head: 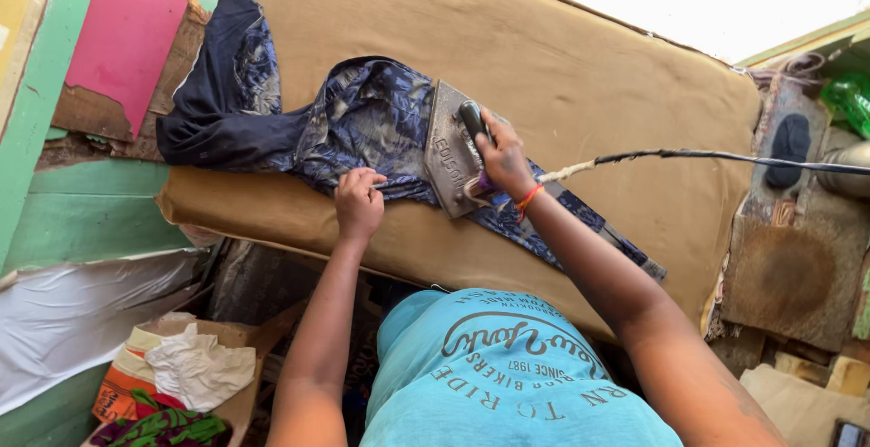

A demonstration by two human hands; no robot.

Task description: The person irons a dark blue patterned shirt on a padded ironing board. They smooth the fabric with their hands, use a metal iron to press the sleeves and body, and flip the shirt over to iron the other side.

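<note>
A dark blue patterned garment (pixel 362 121) lies spread across a padded brown ironing surface (pixel 580 76). My right hand (pixel 503 157) grips the black handle of a grey metal iron (pixel 450 150), which rests on the garment. The iron's black cord (pixel 716 155) runs off to the right. My left hand (pixel 359 202) presses down on the garment's near edge, just left of the iron. An orange band circles my right wrist.
Green and pink boards (pixel 118 39) stand at the left. A cardboard box (pixel 195 365) with crumpled cloth and paper sits at lower left. Worn brown blocks (pixel 784 270) and a green object (pixel 847 98) lie at the right.
</note>
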